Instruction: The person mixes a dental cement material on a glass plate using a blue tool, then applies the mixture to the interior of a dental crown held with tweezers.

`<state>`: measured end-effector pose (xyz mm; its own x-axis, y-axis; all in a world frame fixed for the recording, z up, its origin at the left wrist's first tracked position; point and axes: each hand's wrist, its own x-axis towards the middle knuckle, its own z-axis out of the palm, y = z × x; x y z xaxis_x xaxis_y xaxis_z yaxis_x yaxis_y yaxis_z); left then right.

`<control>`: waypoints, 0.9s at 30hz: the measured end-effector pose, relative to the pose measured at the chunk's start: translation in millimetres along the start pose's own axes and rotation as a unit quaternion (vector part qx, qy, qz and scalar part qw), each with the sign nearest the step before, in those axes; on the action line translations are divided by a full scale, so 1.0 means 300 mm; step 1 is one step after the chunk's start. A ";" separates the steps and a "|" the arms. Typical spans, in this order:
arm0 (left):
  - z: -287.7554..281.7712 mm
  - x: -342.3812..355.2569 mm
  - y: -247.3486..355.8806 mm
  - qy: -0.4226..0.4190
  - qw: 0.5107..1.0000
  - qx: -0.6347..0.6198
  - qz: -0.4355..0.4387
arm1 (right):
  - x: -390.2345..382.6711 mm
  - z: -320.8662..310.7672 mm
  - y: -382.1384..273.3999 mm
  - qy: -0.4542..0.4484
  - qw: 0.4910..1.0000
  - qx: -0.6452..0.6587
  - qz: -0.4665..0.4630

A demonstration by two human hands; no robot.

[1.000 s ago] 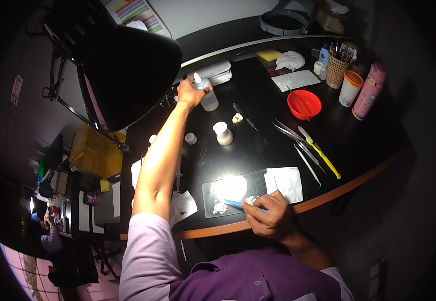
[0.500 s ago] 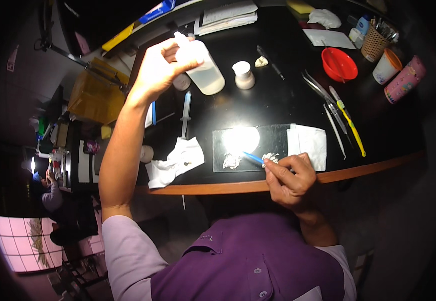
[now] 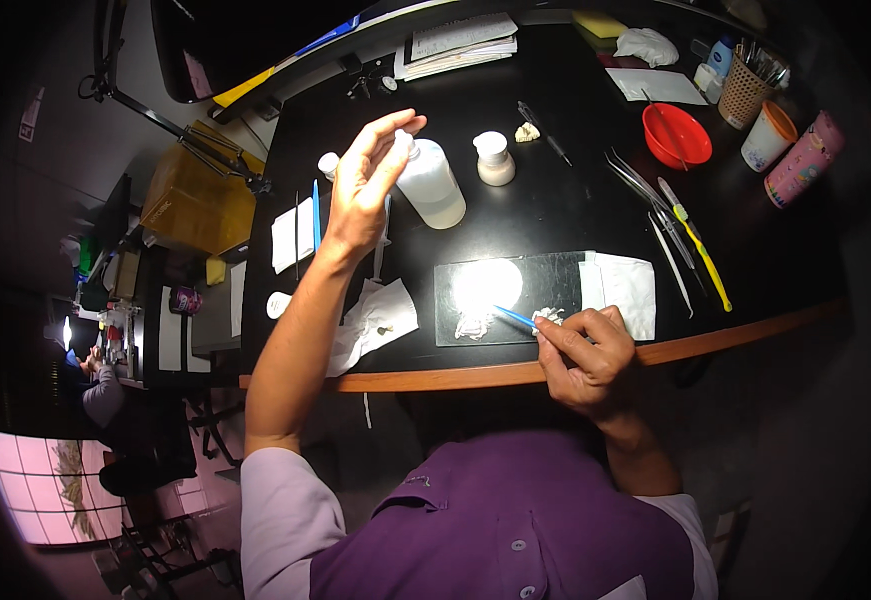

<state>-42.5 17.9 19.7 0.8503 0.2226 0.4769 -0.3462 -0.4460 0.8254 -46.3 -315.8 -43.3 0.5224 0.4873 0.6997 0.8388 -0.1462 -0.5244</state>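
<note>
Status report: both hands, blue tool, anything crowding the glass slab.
Left hand at top of translucent bottle, grip unclear. Right hand pinching blue pointed tool, tip over glass slab. Folded white sheet at slab's right end.

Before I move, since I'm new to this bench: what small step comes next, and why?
Perhaps slide the left hand down around the bottle for a steadier hold: it is up by the top, while the right hand is busy holding the blue tool over the dark slab.

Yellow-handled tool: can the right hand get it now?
Probably yes: the yellow-handled tool lies uncovered near the table's edge, though the right hand holds a blue stick.
</note>
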 end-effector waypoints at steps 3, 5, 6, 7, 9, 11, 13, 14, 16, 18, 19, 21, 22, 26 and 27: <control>0.031 0.003 -0.018 0.021 0.995 -0.092 -0.011 | 0.003 -0.001 0.000 -0.003 1.000 0.004 0.005; 0.087 -0.006 -0.019 0.076 0.993 -0.092 -0.010 | 0.003 0.001 0.003 0.000 1.000 0.006 0.006; 0.102 0.001 -0.023 0.092 0.993 -0.073 0.002 | 0.005 0.002 0.005 -0.002 1.000 0.007 0.006; 0.108 0.005 -0.031 0.094 0.993 -0.073 0.001 | 0.005 0.001 0.007 -0.002 1.000 0.008 0.005; 0.114 0.008 -0.040 0.109 0.993 -0.046 0.015 | 0.007 -0.001 0.006 -0.006 1.000 0.013 0.003; 0.129 0.015 -0.041 0.118 0.992 -0.047 0.022 | 0.012 -0.007 -0.001 -0.012 1.000 0.014 0.005; 0.145 0.018 -0.043 0.132 0.990 -0.041 0.014 | 0.011 -0.004 0.003 -0.009 1.000 0.016 0.003; 0.158 0.021 -0.063 0.151 0.985 -0.081 0.022 | 0.009 0.002 0.008 -0.005 1.000 0.013 0.004; 0.175 0.018 -0.042 0.134 0.987 -0.060 0.058 | 0.000 0.001 0.010 -0.003 1.000 0.017 0.007; 0.163 0.006 -0.012 0.101 0.990 -0.088 0.032 | -0.006 -0.002 0.012 0.000 1.000 0.016 0.012; 0.152 0.010 -0.042 0.087 0.991 -0.081 0.054 | -0.006 -0.002 0.010 -0.001 1.000 0.018 0.012; 0.157 -0.001 -0.033 0.114 0.992 -0.037 0.041 | -0.001 -0.002 0.008 0.002 1.000 0.023 0.012; 0.167 0.003 -0.030 0.126 0.990 -0.032 0.046 | 0.002 -0.005 0.006 0.003 1.000 0.019 0.015; 0.190 0.015 -0.042 0.141 0.985 -0.066 0.079 | 0.010 -0.011 -0.003 -0.007 1.000 0.022 0.012; 0.182 0.015 -0.042 0.139 0.983 -0.065 0.103 | 0.012 -0.009 -0.003 -0.005 1.000 0.022 0.011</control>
<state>-12.6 -22.9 -5.1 0.6218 0.3748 0.6877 -0.5630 -0.3965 0.7252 -44.9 -316.2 -39.0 0.5389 0.4932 0.6829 0.8194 -0.1188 -0.5608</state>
